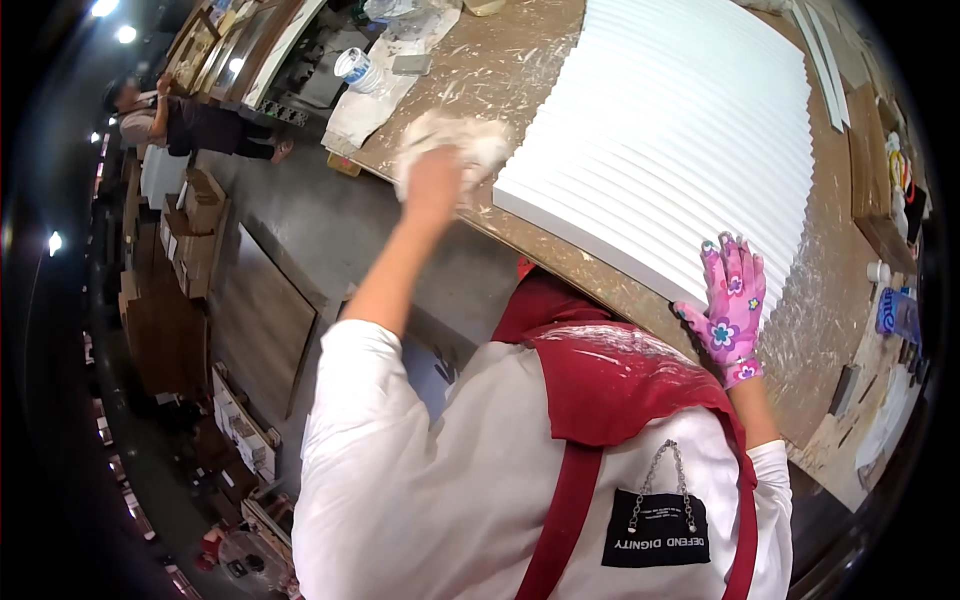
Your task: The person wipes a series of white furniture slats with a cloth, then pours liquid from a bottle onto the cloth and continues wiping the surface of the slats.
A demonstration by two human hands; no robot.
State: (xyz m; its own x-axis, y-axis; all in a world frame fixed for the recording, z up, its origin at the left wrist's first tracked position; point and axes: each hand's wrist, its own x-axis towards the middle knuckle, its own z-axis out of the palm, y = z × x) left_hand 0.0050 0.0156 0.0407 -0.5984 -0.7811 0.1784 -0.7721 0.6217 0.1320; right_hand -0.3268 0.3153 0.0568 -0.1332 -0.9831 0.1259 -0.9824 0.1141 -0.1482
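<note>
A large white ribbed panel [680, 130] lies flat on a paint-smeared chipboard worktable [500, 60]. My left hand [432, 185], bare, is closed on a crumpled white rag [470, 140] and presses it against the panel's left edge; the hand is motion-blurred. My right hand [733, 300] wears a pink flowered glove and lies flat on the panel's near corner, fingers spread, holding nothing. My white shirt and red apron fill the lower part of the view.
White strips [822, 55] lie past the panel's far right edge. A small white pot [355, 68] and a cloth sit at the table's left end, small bottles [893, 310] at its right edge. Wooden boards [195, 240] are stacked on the floor; another person [160, 115] stands far left.
</note>
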